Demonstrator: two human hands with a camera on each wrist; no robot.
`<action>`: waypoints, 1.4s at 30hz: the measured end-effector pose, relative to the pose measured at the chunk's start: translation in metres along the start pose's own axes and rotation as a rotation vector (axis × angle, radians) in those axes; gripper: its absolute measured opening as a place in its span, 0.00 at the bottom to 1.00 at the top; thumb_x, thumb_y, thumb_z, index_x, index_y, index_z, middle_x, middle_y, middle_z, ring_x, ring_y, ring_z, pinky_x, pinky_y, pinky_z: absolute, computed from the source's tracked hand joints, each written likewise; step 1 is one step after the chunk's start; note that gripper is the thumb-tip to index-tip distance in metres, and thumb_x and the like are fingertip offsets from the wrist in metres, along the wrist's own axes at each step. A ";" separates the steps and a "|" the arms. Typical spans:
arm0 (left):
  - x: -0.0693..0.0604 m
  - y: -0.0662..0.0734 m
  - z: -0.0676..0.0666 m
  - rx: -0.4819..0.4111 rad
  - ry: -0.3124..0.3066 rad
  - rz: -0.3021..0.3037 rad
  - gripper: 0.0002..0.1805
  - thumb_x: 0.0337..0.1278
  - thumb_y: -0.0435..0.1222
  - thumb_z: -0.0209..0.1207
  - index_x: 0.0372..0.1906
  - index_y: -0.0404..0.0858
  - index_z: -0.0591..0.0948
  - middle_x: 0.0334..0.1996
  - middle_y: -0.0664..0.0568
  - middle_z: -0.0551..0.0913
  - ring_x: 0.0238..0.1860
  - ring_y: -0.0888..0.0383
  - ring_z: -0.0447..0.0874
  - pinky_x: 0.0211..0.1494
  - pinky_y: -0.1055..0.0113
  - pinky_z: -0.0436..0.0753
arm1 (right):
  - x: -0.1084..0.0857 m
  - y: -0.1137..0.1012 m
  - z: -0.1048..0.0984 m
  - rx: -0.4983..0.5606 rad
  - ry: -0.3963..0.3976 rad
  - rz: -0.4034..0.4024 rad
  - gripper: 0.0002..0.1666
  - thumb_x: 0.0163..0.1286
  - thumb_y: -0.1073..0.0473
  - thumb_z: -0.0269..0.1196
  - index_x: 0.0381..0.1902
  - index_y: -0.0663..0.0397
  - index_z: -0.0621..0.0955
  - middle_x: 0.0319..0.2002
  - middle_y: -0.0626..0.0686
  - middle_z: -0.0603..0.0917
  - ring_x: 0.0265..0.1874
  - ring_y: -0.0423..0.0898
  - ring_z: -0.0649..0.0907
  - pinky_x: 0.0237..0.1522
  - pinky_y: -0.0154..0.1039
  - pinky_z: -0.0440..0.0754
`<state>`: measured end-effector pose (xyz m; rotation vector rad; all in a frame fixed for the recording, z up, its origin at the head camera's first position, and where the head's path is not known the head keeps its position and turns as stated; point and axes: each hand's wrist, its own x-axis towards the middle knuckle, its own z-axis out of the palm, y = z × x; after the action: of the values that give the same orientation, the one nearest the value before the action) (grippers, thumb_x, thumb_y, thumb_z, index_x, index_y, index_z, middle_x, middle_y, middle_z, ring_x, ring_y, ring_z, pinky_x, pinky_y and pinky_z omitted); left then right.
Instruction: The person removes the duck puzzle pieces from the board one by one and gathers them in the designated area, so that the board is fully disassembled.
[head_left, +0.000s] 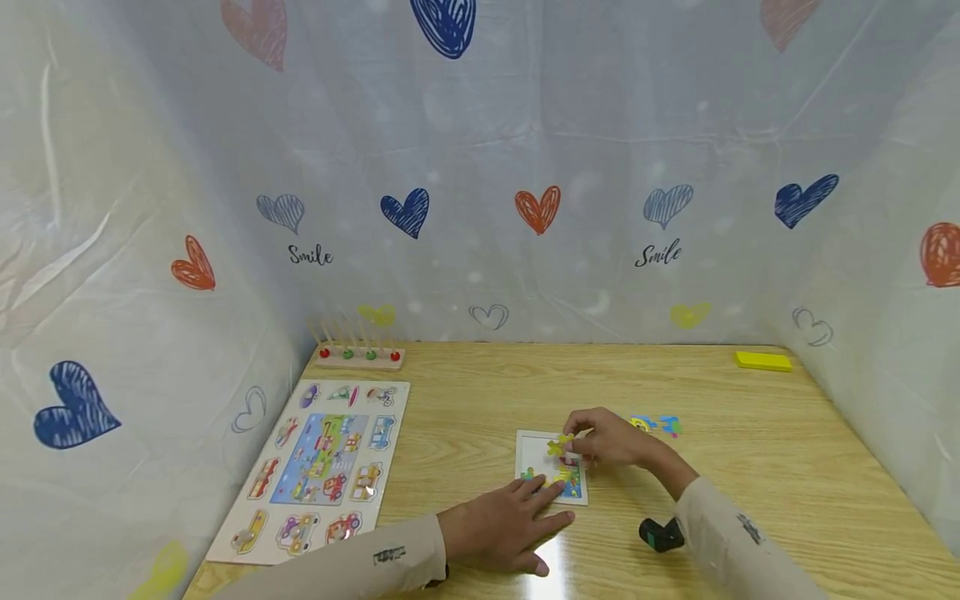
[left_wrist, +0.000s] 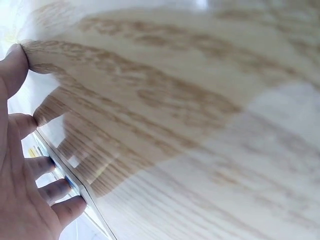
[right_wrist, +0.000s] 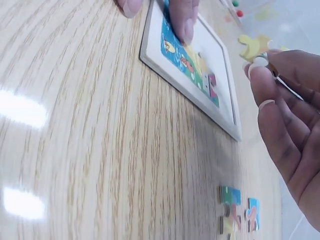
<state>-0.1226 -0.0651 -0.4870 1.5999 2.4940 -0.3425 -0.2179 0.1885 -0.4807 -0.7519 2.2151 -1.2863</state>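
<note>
Pinching a yellow knobbed jigsaw piece [head_left: 556,447] above the white framed puzzle tray [head_left: 535,450]: right hand [head_left: 606,437] | left hand [head_left: 510,525]: spread, fingertips on colourful laid pieces [right_wrist: 187,65] | advisable: brace tray, match knobs to sockets, press flat

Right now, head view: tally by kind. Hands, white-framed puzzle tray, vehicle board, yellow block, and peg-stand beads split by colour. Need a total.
Hands, left hand and right hand: 2
White-framed puzzle tray: 1
Vehicle board: 1
Yellow block: 1
Red beads: 2
Green beads: 2
Total: 9
</note>
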 end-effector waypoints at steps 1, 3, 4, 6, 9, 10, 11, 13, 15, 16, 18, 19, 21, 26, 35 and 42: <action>0.000 0.000 0.000 -0.006 0.004 0.000 0.40 0.71 0.67 0.33 0.81 0.53 0.54 0.81 0.45 0.50 0.79 0.45 0.56 0.75 0.58 0.67 | -0.001 0.001 -0.001 0.009 0.016 0.005 0.05 0.73 0.62 0.62 0.42 0.60 0.80 0.40 0.62 0.85 0.22 0.45 0.82 0.27 0.40 0.83; -0.001 0.000 -0.001 -0.018 0.006 0.000 0.40 0.71 0.67 0.33 0.81 0.53 0.54 0.81 0.45 0.50 0.79 0.45 0.56 0.75 0.58 0.67 | -0.003 0.002 -0.002 0.027 0.041 0.020 0.06 0.72 0.62 0.63 0.43 0.60 0.80 0.39 0.63 0.86 0.23 0.46 0.83 0.27 0.40 0.84; -0.001 0.000 -0.001 -0.022 0.008 0.000 0.40 0.71 0.67 0.33 0.81 0.53 0.54 0.81 0.44 0.50 0.78 0.45 0.56 0.75 0.58 0.68 | -0.004 0.003 -0.003 0.034 0.050 0.020 0.07 0.72 0.62 0.64 0.43 0.61 0.80 0.38 0.64 0.86 0.23 0.46 0.84 0.27 0.40 0.84; -0.001 0.000 -0.001 -0.027 0.007 0.001 0.41 0.71 0.67 0.33 0.81 0.53 0.54 0.81 0.44 0.50 0.78 0.45 0.56 0.75 0.57 0.67 | -0.006 0.006 -0.004 0.040 0.059 0.014 0.08 0.72 0.62 0.63 0.44 0.62 0.79 0.37 0.65 0.85 0.22 0.46 0.83 0.26 0.39 0.83; -0.001 -0.001 -0.001 -0.037 -0.005 0.000 0.41 0.71 0.67 0.33 0.81 0.53 0.53 0.81 0.45 0.49 0.79 0.45 0.55 0.75 0.57 0.67 | -0.010 0.009 -0.007 0.037 0.060 -0.005 0.09 0.74 0.62 0.62 0.45 0.64 0.78 0.35 0.66 0.84 0.21 0.45 0.81 0.24 0.38 0.80; -0.001 -0.001 -0.001 -0.038 -0.010 0.000 0.41 0.71 0.67 0.33 0.81 0.53 0.52 0.81 0.45 0.49 0.79 0.45 0.54 0.76 0.57 0.66 | -0.012 0.010 -0.008 0.036 0.060 -0.009 0.09 0.74 0.62 0.61 0.46 0.64 0.78 0.36 0.66 0.84 0.20 0.44 0.80 0.23 0.38 0.79; -0.001 -0.001 -0.001 -0.041 -0.013 0.000 0.41 0.71 0.67 0.33 0.81 0.53 0.52 0.81 0.45 0.48 0.79 0.45 0.54 0.76 0.57 0.66 | -0.013 0.011 -0.009 0.036 0.061 -0.010 0.10 0.75 0.62 0.61 0.47 0.64 0.77 0.36 0.66 0.83 0.19 0.43 0.78 0.23 0.38 0.79; -0.001 -0.001 -0.002 -0.052 -0.020 -0.001 0.41 0.71 0.67 0.33 0.81 0.54 0.52 0.81 0.45 0.48 0.79 0.45 0.54 0.76 0.57 0.66 | -0.017 0.013 -0.011 0.041 0.063 -0.006 0.11 0.76 0.62 0.59 0.50 0.65 0.77 0.37 0.65 0.81 0.19 0.42 0.76 0.22 0.38 0.77; -0.001 -0.002 -0.002 -0.060 -0.024 0.000 0.41 0.71 0.67 0.33 0.81 0.54 0.52 0.81 0.45 0.48 0.79 0.45 0.53 0.76 0.57 0.65 | -0.021 0.015 -0.012 0.044 0.069 0.001 0.13 0.76 0.62 0.58 0.52 0.66 0.76 0.39 0.63 0.80 0.19 0.41 0.75 0.22 0.38 0.77; -0.001 -0.002 -0.002 -0.058 -0.025 0.000 0.41 0.71 0.67 0.32 0.81 0.54 0.51 0.81 0.45 0.47 0.79 0.45 0.53 0.76 0.57 0.65 | -0.023 0.016 -0.013 0.039 0.072 0.010 0.14 0.77 0.61 0.58 0.54 0.65 0.76 0.40 0.62 0.79 0.19 0.41 0.74 0.23 0.38 0.77; -0.001 -0.001 -0.003 -0.067 -0.023 0.000 0.41 0.71 0.67 0.33 0.81 0.53 0.52 0.81 0.45 0.47 0.79 0.45 0.53 0.76 0.57 0.65 | -0.027 0.018 -0.015 0.031 0.078 0.005 0.15 0.78 0.62 0.57 0.56 0.66 0.76 0.40 0.62 0.79 0.19 0.40 0.74 0.22 0.38 0.77; -0.001 -0.001 -0.003 -0.071 -0.021 0.000 0.40 0.71 0.67 0.33 0.81 0.53 0.52 0.81 0.45 0.47 0.79 0.45 0.54 0.76 0.57 0.65 | -0.029 0.020 -0.016 0.018 0.082 0.002 0.16 0.78 0.61 0.57 0.57 0.66 0.76 0.39 0.62 0.79 0.18 0.40 0.74 0.21 0.37 0.77; -0.001 -0.001 -0.003 -0.075 -0.016 0.000 0.40 0.71 0.66 0.33 0.81 0.53 0.52 0.81 0.45 0.48 0.79 0.45 0.54 0.76 0.58 0.66 | -0.033 0.022 -0.018 0.006 0.088 -0.009 0.18 0.78 0.61 0.56 0.59 0.67 0.76 0.39 0.62 0.79 0.18 0.39 0.73 0.21 0.35 0.76; -0.001 -0.001 -0.002 -0.079 -0.006 0.000 0.40 0.72 0.66 0.33 0.81 0.53 0.53 0.81 0.45 0.48 0.79 0.45 0.54 0.75 0.58 0.67 | -0.042 0.027 -0.023 0.000 0.103 -0.006 0.22 0.78 0.61 0.56 0.62 0.70 0.75 0.37 0.61 0.79 0.17 0.36 0.72 0.19 0.32 0.74; -0.002 -0.001 0.000 -0.084 0.010 0.006 0.40 0.72 0.66 0.34 0.81 0.52 0.53 0.81 0.44 0.49 0.79 0.44 0.55 0.75 0.57 0.67 | -0.060 0.032 -0.031 -0.003 0.155 0.037 0.23 0.76 0.63 0.59 0.63 0.72 0.74 0.37 0.60 0.81 0.18 0.37 0.73 0.21 0.35 0.76; -0.001 -0.002 0.001 -0.080 0.000 0.005 0.41 0.71 0.66 0.33 0.81 0.53 0.52 0.81 0.44 0.48 0.79 0.44 0.53 0.76 0.56 0.65 | -0.070 0.037 -0.037 -0.006 0.182 0.046 0.19 0.75 0.62 0.61 0.57 0.70 0.75 0.35 0.59 0.81 0.18 0.38 0.74 0.22 0.36 0.77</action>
<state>-0.1239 -0.0671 -0.4870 1.5752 2.4707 -0.2390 -0.1974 0.2734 -0.4888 -0.6034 2.3657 -1.3743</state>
